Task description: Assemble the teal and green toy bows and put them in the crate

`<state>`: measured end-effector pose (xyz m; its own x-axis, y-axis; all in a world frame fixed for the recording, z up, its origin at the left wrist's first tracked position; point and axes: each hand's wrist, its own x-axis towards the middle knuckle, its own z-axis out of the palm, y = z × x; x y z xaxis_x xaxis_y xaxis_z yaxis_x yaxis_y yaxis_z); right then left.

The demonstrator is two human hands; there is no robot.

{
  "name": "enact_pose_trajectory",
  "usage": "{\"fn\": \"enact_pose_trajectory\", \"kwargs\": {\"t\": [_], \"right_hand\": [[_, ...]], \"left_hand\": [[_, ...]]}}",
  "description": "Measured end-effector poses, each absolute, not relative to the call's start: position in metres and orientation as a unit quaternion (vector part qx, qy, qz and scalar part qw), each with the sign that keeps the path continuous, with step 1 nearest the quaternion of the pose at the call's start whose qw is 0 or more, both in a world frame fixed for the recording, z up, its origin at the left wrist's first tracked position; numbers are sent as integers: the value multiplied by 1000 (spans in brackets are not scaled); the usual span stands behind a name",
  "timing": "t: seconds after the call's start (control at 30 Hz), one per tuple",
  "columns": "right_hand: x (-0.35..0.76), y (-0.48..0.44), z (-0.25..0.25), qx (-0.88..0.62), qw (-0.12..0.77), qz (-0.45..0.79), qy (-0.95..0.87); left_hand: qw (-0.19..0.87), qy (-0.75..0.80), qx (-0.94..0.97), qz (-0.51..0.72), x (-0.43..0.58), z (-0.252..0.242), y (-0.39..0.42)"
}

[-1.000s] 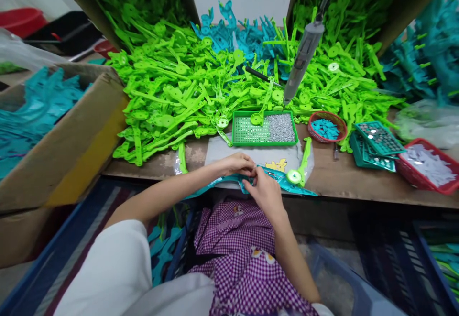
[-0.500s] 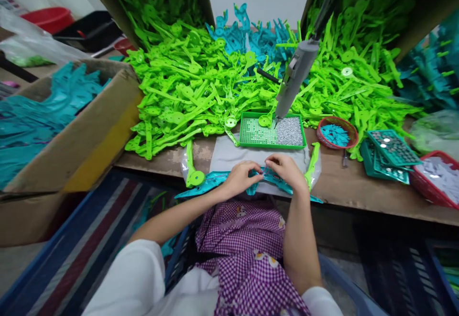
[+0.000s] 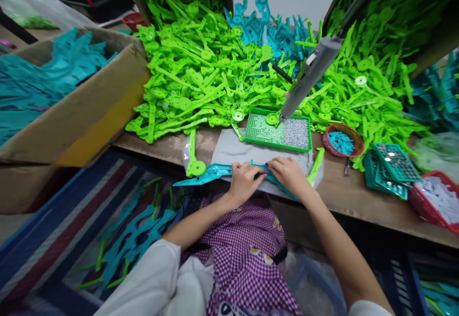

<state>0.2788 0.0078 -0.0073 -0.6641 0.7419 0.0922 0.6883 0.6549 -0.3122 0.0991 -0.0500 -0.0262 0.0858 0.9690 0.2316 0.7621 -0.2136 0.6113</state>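
Observation:
A long blue plastic part (image 3: 210,174) lies across the front edge of the table, over a grey cloth (image 3: 229,146). My left hand (image 3: 245,182) is closed on its middle, fingers on top and thumb toward the right. Close beside it, my right hand (image 3: 287,175) presses its bent fingers on the same part; whether a small piece is between the fingertips is hidden. Just beyond the hands stands a green tray (image 3: 265,142) of small metal pieces. Above that tray hangs a grey electric screwdriver (image 3: 304,79), which neither hand touches.
Bright green plastic arms (image 3: 193,77) are heaped behind the tray. A cardboard box (image 3: 107,101) of blue parts stands left. On the right are a red basket (image 3: 361,151) of small blue pieces, stacked green trays (image 3: 398,163) and another red basket (image 3: 418,201). Finished-looking pieces lie in a blue crate (image 3: 68,201).
The view has shifted, showing more of the lower-left crate. My fingers have gone from a raised pinch to lying lower over the blue part's middle.

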Motion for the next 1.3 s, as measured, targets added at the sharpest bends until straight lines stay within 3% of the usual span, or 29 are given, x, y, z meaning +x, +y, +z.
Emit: {"fn": "enact_pose_trajectory", "kwargs": {"t": [0.13, 0.53, 0.77, 1.03, 1.3], "right_hand": [[272, 16, -9, -333, 75, 61, -938], [261, 24, -11, -283, 50, 44, -957], [253, 25, -1, -233, -20, 6, -972], [254, 19, -3, -293, 1, 89, -952], [261, 18, -12, -401, 131, 288, -860]], "left_hand": [[167, 604, 718, 304, 97, -27, -61], [165, 629, 695, 306, 94, -27, -62], [174, 630, 693, 304, 93, -26, -62], [176, 627, 700, 294, 92, -23, -61], [151, 614, 739, 233, 90, -15, -58]]}}
